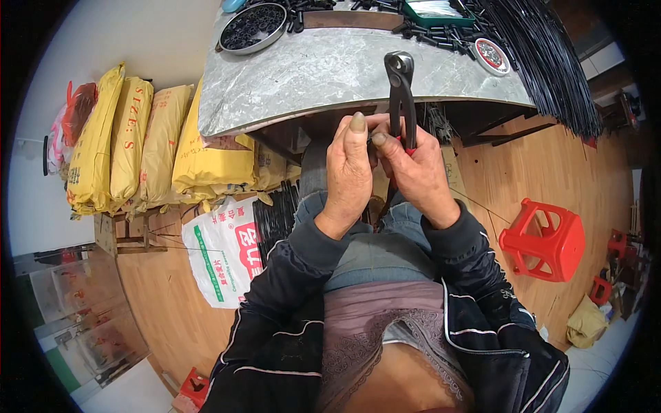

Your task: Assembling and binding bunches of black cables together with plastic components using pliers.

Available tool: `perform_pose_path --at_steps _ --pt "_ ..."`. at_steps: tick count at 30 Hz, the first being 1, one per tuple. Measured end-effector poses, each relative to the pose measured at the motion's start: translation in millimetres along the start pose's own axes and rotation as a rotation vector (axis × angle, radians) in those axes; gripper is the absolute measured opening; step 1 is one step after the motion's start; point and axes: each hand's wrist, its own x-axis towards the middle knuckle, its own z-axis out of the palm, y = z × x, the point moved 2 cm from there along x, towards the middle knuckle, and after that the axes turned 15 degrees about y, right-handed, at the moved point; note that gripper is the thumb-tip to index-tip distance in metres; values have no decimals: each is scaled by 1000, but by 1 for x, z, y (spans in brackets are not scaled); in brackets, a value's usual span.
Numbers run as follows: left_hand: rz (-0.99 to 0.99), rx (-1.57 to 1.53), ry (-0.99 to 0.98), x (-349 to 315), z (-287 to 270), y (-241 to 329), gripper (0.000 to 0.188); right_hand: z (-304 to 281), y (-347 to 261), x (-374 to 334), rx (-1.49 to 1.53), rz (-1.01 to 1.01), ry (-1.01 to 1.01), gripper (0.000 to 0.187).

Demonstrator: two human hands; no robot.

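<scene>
My right hand (pixel 423 173) is closed round a pair of dark pliers (pixel 400 86), whose head points up and away over the front edge of the table. A bit of red shows on the handle by the fingers. Close beside it, my left hand (pixel 346 172) is closed with the thumb upright and the fingers curled. Something small and dark shows between the two hands, but its shape is mostly hidden. Both hands are above my lap, just short of the grey marbled table (pixel 296 79).
On the table are a round tray (pixel 253 29) of small black parts, a green box (pixel 441 12), a small round dish (pixel 491 56) and a bundle of long black rods (pixel 544 62). Yellow sacks (pixel 131 141) stand left. A red stool (pixel 545 241) is at right.
</scene>
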Motion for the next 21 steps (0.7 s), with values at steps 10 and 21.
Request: perform_pose_path --at_steps 10,21 --pt "-172 -74 -43 31 -9 5 70 -67 -35 -16 -133 570 -515 30" --pt "-226 75 -141 16 4 15 72 -63 -33 -33 8 747 -557 32"
